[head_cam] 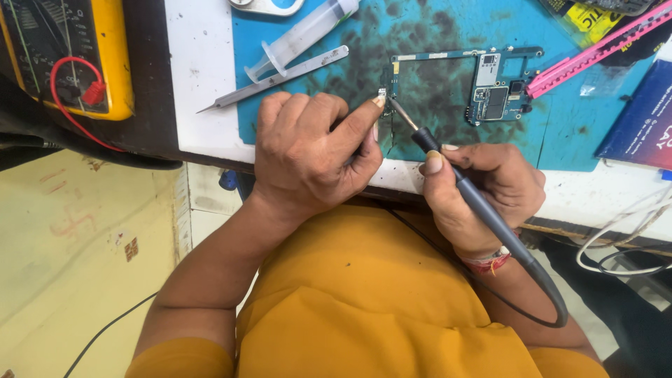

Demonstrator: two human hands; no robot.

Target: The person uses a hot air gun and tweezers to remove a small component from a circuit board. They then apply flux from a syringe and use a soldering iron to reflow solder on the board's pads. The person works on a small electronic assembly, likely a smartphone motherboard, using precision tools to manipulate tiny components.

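Blue box (640,119) at right edge, yellow meter (66,56) upper left. Green board (455,84) just above left hand (311,157), pinching small part (382,93). Right hand (483,192) gripping soldering iron (462,185).

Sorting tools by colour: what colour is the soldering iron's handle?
Dark grey, on the soldering iron in the right hand; head view.

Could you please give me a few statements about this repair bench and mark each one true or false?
1. The right hand holds a soldering iron. True.
2. The circuit board lies on a red mat. False: the mat is teal.
3. The left hand holds the tweezers. False: they lie apart on the mat.
4. A syringe lies beside the tweezers. True.
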